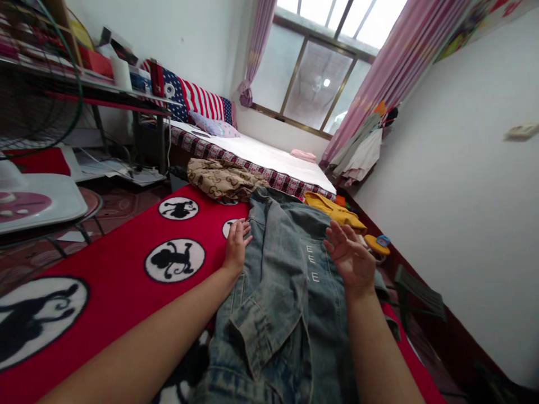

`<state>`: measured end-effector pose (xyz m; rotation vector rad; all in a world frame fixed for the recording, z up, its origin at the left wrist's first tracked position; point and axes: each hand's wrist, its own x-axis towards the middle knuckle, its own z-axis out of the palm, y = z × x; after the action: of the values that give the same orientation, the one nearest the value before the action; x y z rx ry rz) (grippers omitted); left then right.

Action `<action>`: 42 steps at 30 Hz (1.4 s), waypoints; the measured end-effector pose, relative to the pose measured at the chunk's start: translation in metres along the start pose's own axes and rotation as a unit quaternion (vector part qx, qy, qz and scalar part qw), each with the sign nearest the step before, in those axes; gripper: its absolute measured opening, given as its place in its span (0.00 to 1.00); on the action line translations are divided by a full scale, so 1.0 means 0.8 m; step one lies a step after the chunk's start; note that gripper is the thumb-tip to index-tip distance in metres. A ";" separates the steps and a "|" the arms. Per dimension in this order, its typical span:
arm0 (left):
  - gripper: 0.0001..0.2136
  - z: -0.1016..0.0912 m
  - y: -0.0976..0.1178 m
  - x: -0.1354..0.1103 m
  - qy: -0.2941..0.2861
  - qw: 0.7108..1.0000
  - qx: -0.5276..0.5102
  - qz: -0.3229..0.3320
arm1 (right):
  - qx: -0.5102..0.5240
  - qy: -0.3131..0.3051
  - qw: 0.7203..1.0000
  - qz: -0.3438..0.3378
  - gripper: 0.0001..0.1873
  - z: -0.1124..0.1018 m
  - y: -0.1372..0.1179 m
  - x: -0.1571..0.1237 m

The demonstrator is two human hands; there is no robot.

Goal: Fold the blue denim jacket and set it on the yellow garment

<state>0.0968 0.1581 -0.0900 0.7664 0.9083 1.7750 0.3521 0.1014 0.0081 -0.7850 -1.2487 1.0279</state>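
Observation:
A faded blue denim jacket lies spread on a red blanket printed with black-and-white monkey circles. My left hand lies flat on the blanket at the jacket's left edge, fingers stretched out and touching the denim. My right hand hovers just above the jacket's right side, palm turned inward and fingers spread, holding nothing. White letters show on the denim between the two hands.
A brown patterned garment and a yellow garment lie beyond the jacket. Behind them is a bed with pillows. A fan and cluttered shelves stand left. Clothes hang on the right, by a white wall.

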 end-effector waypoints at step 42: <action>0.15 0.000 -0.014 0.000 -0.069 0.987 0.142 0.039 | -0.223 -0.055 0.971 0.070 0.07 0.107 0.059 -0.035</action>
<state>0.1018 0.1611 -0.0999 1.1073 1.0624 1.6534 0.2587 0.0877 -0.0304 -1.1873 -1.5648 0.9226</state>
